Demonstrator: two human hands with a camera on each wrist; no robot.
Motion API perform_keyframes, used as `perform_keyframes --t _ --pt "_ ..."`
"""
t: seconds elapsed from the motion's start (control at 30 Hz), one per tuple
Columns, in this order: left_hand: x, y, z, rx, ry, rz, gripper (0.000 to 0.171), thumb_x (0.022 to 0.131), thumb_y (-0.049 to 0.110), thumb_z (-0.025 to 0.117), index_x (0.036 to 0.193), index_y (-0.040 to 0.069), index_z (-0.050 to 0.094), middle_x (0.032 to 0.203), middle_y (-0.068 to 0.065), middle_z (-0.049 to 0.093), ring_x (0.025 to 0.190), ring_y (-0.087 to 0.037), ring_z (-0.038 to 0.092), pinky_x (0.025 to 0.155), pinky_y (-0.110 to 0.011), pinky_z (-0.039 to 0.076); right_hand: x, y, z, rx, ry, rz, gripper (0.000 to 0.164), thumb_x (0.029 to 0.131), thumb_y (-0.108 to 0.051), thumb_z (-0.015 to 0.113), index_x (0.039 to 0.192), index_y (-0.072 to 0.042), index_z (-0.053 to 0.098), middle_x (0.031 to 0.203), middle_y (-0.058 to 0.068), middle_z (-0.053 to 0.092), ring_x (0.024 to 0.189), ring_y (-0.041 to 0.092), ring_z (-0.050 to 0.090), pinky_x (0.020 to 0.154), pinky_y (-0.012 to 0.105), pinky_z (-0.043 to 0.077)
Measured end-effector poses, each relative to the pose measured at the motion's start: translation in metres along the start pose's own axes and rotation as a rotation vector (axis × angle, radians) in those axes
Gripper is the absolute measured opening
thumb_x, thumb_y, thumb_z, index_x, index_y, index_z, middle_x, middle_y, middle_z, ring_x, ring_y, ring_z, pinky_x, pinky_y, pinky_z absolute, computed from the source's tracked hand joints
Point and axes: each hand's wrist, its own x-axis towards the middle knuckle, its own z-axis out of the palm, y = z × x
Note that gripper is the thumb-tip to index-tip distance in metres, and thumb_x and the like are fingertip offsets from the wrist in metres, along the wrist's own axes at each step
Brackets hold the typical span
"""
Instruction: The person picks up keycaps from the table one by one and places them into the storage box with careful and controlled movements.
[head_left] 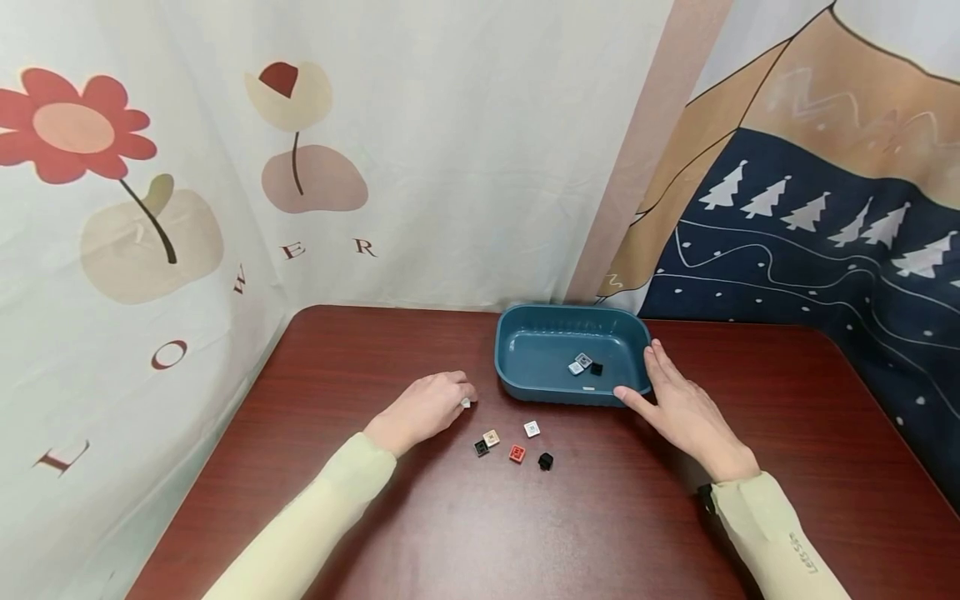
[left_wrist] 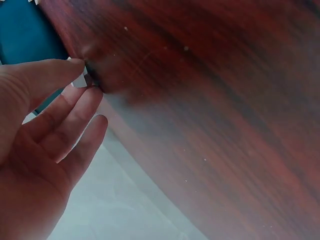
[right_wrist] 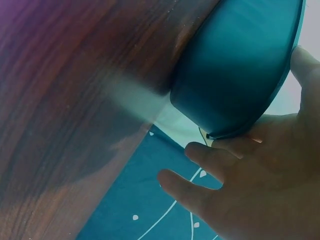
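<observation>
Between the thumb and fingertips of my left hand is a small white keycap, held just left of the blue-green bin. Most of that keycap is hidden by the fingers in the head view. My right hand lies against the bin's right end, fingers extended and thumb at the front rim. Inside the bin are a white keycap, a grey-white keycap and a black keycap.
In front of the bin, loose on the dark red table, lie a white keycap, a cream keycap, a red keycap and black keycaps. Printed curtains hang behind the table.
</observation>
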Motion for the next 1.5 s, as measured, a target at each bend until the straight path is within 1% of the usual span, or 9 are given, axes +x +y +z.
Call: perform_keyframes --t 0.2,0.43,0.63,0.83,0.93,1.13,1.2,1.3,1.5 --pt "-0.003 0.002 -0.007 -0.034 0.044 -0.005 0.021 0.09 -0.003 0.074 0.106 0.009 0.079 0.101 -0.003 0.068 0.088 -0.022 0.072 0.075 -0.036 0.059 -0.001 -0.001 -0.001 0.008 0.0 0.0 0.106 0.099 -0.072 0.047 0.162 0.006 0.012 0.17 0.025 0.005 0.149 0.054 0.024 0.113 0.069 0.029" --pt "-0.002 0.008 -0.017 -0.044 0.167 0.051 0.021 0.088 -0.004 0.077 0.106 0.006 0.077 0.099 -0.003 0.066 0.083 -0.018 0.07 0.073 -0.03 0.058 -0.001 -0.002 0.0 0.018 0.007 -0.007 0.105 0.099 -0.07 0.048 0.162 0.007 0.013 0.17 0.026 0.006 0.146 0.056 0.028 0.111 0.069 0.032" --pt "0.002 0.02 -0.026 -0.076 0.269 0.091 0.024 0.089 -0.003 0.077 0.111 0.004 0.076 0.104 -0.003 0.067 0.088 -0.016 0.069 0.079 -0.028 0.058 -0.001 -0.001 0.001 0.014 0.002 -0.008 0.106 0.099 -0.071 0.047 0.162 0.006 0.011 0.17 0.025 0.004 0.146 0.057 0.029 0.111 0.068 0.033" --pt "0.012 0.033 -0.039 -0.087 0.342 0.108 0.024 0.093 0.001 0.075 0.116 0.003 0.076 0.111 -0.005 0.069 0.094 -0.016 0.07 0.083 -0.028 0.058 -0.001 0.0 0.002 0.011 0.014 -0.013 0.105 0.099 -0.071 0.047 0.162 0.007 0.013 0.17 0.027 0.007 0.144 0.057 0.031 0.11 0.069 0.033" --pt "0.018 0.038 -0.044 -0.095 0.385 0.118 0.024 0.093 0.001 0.075 0.117 0.003 0.076 0.113 -0.006 0.069 0.096 -0.016 0.07 0.084 -0.026 0.057 -0.001 -0.001 0.001 0.007 0.012 -0.009 0.105 0.099 -0.071 0.047 0.162 0.007 0.014 0.17 0.026 0.007 0.145 0.057 0.03 0.111 0.07 0.031" --pt "0.036 0.048 -0.045 -0.135 0.476 0.124 0.022 0.093 0.0 0.075 0.115 0.005 0.077 0.112 -0.006 0.069 0.098 -0.015 0.071 0.083 -0.025 0.057 -0.001 -0.001 0.001 0.001 0.005 0.0 0.105 0.1 -0.071 0.047 0.162 0.006 0.013 0.17 0.026 0.007 0.146 0.056 0.028 0.111 0.074 0.026" --pt "0.043 0.05 -0.044 -0.151 0.486 0.12 0.023 0.093 -0.001 0.074 0.115 0.005 0.077 0.112 -0.005 0.07 0.098 -0.014 0.071 0.082 -0.025 0.057 -0.001 -0.001 0.001 0.002 0.005 0.001 0.105 0.1 -0.07 0.047 0.162 0.006 0.013 0.17 0.025 0.006 0.146 0.056 0.028 0.112 0.073 0.026" --pt "0.055 0.052 -0.041 -0.164 0.474 0.116 0.023 0.094 0.0 0.073 0.116 0.005 0.077 0.114 -0.006 0.07 0.1 -0.015 0.071 0.082 -0.025 0.058 -0.001 -0.002 0.001 0.01 0.004 0.0 0.104 0.1 -0.07 0.047 0.162 0.007 0.013 0.17 0.025 0.005 0.146 0.056 0.028 0.112 0.072 0.026" --pt "0.076 0.054 -0.032 -0.175 0.392 0.081 0.024 0.097 0.004 0.072 0.12 0.005 0.075 0.117 -0.007 0.07 0.104 -0.016 0.07 0.086 -0.025 0.057 -0.002 -0.002 0.002 0.015 0.005 0.0 0.104 0.1 -0.07 0.047 0.162 0.006 0.012 0.171 0.024 0.003 0.148 0.055 0.026 0.113 0.072 0.026"
